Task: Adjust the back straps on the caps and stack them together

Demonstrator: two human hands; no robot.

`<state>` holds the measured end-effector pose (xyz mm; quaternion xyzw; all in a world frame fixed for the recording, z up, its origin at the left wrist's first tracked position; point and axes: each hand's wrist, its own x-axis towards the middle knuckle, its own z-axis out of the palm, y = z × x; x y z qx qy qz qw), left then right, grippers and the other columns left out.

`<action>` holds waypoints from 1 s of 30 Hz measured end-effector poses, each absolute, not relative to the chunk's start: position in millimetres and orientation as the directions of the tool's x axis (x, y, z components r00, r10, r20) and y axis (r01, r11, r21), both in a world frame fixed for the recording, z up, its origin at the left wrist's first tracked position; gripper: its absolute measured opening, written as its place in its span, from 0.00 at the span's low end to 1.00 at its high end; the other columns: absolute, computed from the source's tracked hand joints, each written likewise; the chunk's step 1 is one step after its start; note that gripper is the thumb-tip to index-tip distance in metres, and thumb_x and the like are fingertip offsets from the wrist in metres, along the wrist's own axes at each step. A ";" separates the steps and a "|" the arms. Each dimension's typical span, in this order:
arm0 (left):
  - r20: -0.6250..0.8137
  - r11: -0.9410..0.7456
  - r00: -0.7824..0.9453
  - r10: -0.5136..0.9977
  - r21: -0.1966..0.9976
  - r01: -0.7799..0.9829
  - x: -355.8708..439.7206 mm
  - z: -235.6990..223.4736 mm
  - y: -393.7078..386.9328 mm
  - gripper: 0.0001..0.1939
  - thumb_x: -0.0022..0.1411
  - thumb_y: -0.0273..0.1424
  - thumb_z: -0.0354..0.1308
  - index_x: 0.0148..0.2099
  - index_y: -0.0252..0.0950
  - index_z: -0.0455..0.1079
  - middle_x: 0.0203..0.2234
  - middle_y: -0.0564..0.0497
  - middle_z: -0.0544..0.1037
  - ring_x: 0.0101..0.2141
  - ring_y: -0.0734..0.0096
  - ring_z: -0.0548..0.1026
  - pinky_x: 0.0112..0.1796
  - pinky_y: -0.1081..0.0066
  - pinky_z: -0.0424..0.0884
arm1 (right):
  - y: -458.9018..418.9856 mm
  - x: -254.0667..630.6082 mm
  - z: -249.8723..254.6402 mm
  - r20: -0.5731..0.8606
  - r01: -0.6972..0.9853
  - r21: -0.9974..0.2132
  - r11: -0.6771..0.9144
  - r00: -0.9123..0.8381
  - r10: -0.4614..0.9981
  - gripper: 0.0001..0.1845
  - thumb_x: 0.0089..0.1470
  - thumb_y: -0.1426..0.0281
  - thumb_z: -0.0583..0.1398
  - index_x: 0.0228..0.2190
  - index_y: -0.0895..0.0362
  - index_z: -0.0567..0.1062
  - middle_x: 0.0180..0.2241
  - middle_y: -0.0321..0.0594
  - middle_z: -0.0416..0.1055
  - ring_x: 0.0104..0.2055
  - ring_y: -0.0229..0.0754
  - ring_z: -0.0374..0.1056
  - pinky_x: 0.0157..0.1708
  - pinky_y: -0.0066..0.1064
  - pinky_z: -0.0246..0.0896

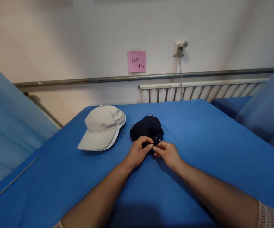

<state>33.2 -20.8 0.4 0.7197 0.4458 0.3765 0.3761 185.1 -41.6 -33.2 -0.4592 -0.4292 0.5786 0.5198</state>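
A black baseball cap (146, 127) lies on the blue-covered table in front of me. Its strap end (158, 138), with a small light mark, faces towards me. At that near edge my left hand (140, 150) pinches the cap between thumb and forefinger. Close against it, my right hand (168, 154) is also closed on the strap, the two thumbs almost meeting. What exactly lies between the fingertips is too small to make out. To the left sits a beige baseball cap (101, 122), stacked over a white cap (115, 139) and a dark one mostly hidden beneath.
A thin stick (19, 175) lies near the left edge of the blue table cover (198, 133). Blue curtains (6, 126) hang at both sides. Behind the table are a radiator (198, 91), a metal rail (91, 81), a plugged-in socket (178, 49) and a pink note (136, 61).
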 end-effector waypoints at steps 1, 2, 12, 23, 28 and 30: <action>0.225 -0.344 0.327 0.918 0.862 0.373 32.7 1.2 -21.2 0.04 0.57 0.27 0.57 0.36 0.36 0.72 0.33 0.51 0.74 0.36 0.69 0.72 0.40 0.68 0.68 | -41.5 185.1 -33.6 -0.083 -0.206 -0.975 -0.089 -0.037 0.996 0.18 0.37 0.58 0.70 0.20 0.57 0.72 0.18 0.35 0.69 0.22 0.38 0.66 0.24 0.30 0.60; 0.244 -0.368 0.336 0.910 0.847 0.383 32.1 2.3 -21.4 0.04 0.58 0.27 0.57 0.36 0.36 0.72 0.34 0.50 0.74 0.37 0.69 0.72 0.41 0.67 0.68 | -41.4 185.0 -34.2 -0.080 -0.201 -0.976 -0.086 -0.036 0.996 0.18 0.37 0.57 0.70 0.20 0.57 0.72 0.18 0.35 0.69 0.22 0.37 0.66 0.24 0.30 0.59; 0.283 -0.508 0.465 0.839 0.716 0.480 29.6 12.1 -24.1 0.07 0.60 0.25 0.53 0.37 0.37 0.72 0.37 0.49 0.73 0.40 0.67 0.71 0.44 0.64 0.68 | -45.0 188.0 -27.7 -0.060 -0.078 -0.995 -0.064 -0.048 0.997 0.21 0.45 0.52 0.65 0.20 0.58 0.75 0.18 0.38 0.71 0.22 0.38 0.67 0.23 0.29 0.59; 0.278 -0.528 0.496 0.823 0.699 0.483 35.5 9.9 -26.6 0.08 0.60 0.24 0.53 0.38 0.38 0.72 0.36 0.50 0.73 0.40 0.67 0.70 0.44 0.65 0.67 | -42.0 192.8 -23.0 -0.177 -0.095 -0.979 -0.179 -0.029 0.984 0.23 0.44 0.50 0.65 0.22 0.59 0.75 0.18 0.38 0.72 0.20 0.38 0.70 0.20 0.27 0.61; 0.277 -0.526 0.491 0.826 0.693 0.493 37.9 8.4 -27.0 0.06 0.60 0.25 0.53 0.37 0.38 0.71 0.35 0.50 0.72 0.39 0.67 0.70 0.42 0.66 0.67 | -40.8 193.9 -22.9 -0.226 -0.136 -0.965 -0.226 -0.014 0.974 0.21 0.46 0.52 0.64 0.21 0.60 0.75 0.18 0.38 0.72 0.18 0.37 0.69 0.17 0.25 0.59; 0.273 -0.526 0.497 0.824 0.694 0.491 38.1 8.1 -26.9 0.05 0.60 0.25 0.54 0.36 0.37 0.70 0.34 0.51 0.72 0.38 0.68 0.70 0.41 0.67 0.67 | -39.8 194.2 -24.0 -0.239 -0.152 -0.959 -0.238 -0.013 0.971 0.21 0.47 0.53 0.64 0.22 0.60 0.75 0.19 0.38 0.72 0.18 0.37 0.69 0.16 0.25 0.59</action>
